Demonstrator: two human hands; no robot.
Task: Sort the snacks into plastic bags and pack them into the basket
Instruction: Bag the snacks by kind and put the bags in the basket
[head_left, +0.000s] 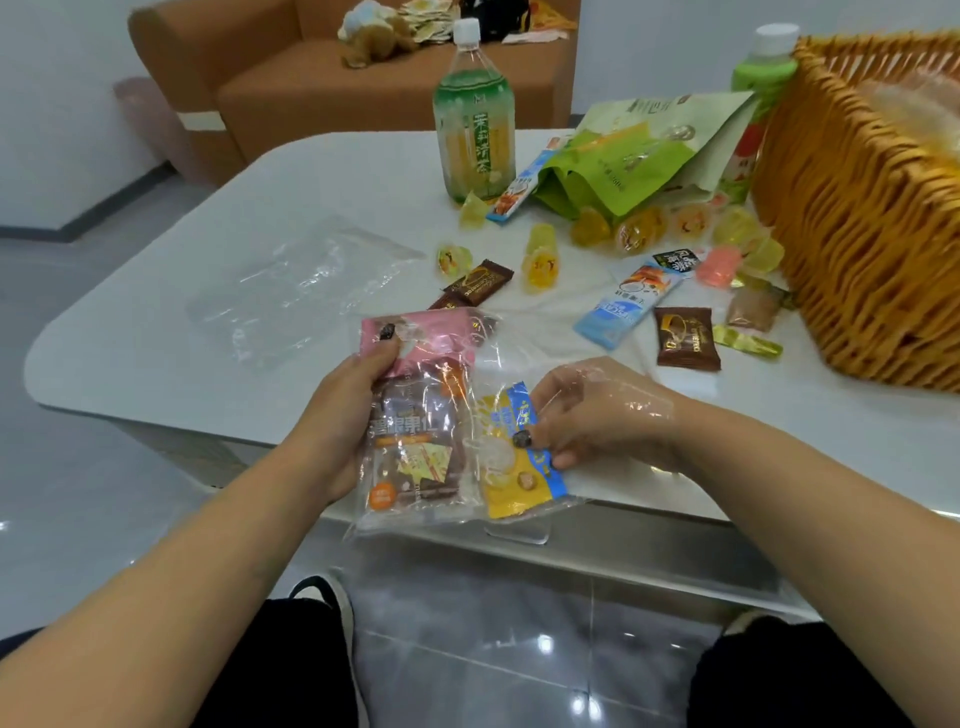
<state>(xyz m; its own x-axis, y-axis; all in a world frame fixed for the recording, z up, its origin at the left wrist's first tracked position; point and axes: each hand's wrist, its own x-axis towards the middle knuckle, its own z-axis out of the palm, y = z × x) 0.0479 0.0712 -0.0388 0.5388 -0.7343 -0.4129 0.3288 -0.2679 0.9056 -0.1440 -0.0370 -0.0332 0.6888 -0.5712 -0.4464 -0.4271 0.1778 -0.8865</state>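
So far only one clear plastic bag (431, 415) is being filled, held just off the near edge of the white surface (156, 332). The left hand (337, 415) grips its side, thumb pressed over a pink packet (436, 338) and a brown nut-mix packet (415, 441) already inside. The right hand (587, 415) reaches into the bag's mouth, film draped over its back, and its fingertips pinch a yellow-and-blue packet (519, 467) that is going in beside the others. By my judgement the sorting is at an early stage.

Just beyond, a second plastic bag (306, 286) lies flat and unfilled. To its right, much remains loose: brown chocolate sachets (688, 338), a blue stick packet (628, 306), a pink jelly (719, 265), gold-wrapped sweets (748, 343) and a scatter of yellow jelly cups (543, 260). Farther back lies an open green pouch (623, 166), with a tall green tea bottle (475, 119) standing beside it.

At the far right stands the woven wicker basket (872, 208). Whether anything is packed in it cannot be told; no filled bag shows there, so packing looks wholly undone.
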